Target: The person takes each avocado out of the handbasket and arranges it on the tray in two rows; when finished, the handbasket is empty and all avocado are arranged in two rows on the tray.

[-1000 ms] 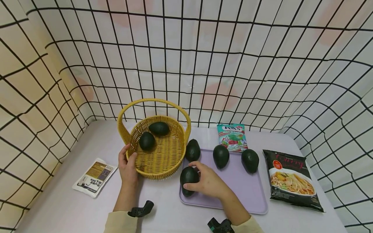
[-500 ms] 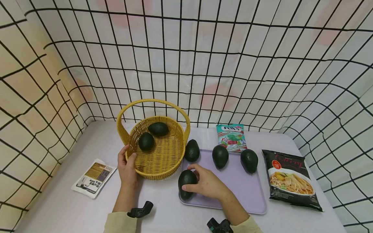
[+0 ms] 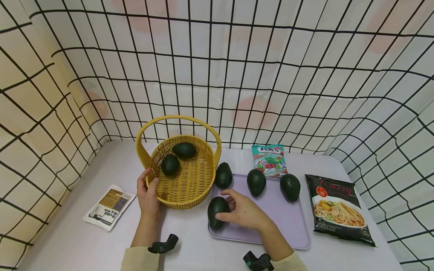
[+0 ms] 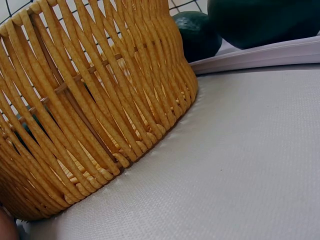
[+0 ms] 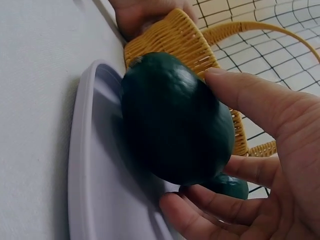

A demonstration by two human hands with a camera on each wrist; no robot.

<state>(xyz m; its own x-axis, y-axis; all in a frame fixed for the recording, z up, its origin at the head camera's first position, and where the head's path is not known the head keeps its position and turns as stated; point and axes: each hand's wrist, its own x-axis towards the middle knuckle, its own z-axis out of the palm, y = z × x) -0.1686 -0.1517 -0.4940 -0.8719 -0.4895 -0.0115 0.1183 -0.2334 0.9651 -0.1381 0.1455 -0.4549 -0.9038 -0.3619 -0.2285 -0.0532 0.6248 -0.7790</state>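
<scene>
My left hand (image 3: pixel 149 195) grips the left rim of a yellow wicker basket (image 3: pixel 190 192) with a tall looped handle. Two dark green avocados (image 3: pixel 170 164) lie inside it. To the right is a lilac tray (image 3: pixel 281 222). At its front left corner sits an avocado (image 3: pixel 217 213), large in the right wrist view. My right hand (image 3: pixel 245 212) is beside it, thumb against its side. The index finger stands off its top, and the other fingers spread loosely behind. Three more avocados (image 3: pixel 256 182) are along the tray's back edge. In the left wrist view, woven basket wall (image 4: pixel 110 85) hides most of my left hand.
A teal candy bag (image 3: pixel 270 161) lies behind the tray. Right of the tray is a black noodle pack (image 3: pixel 340 210). A white and brown packet (image 3: pixel 110 207) lies at the left. Black wire grid (image 3: pixel 217 75) encloses the table at the back and sides.
The avocado at the tray's front left corner shifted slightly left, then stayed there. My right hand has loosened and drawn slightly right, its index finger off the avocado. The left hand stays on the basket.
</scene>
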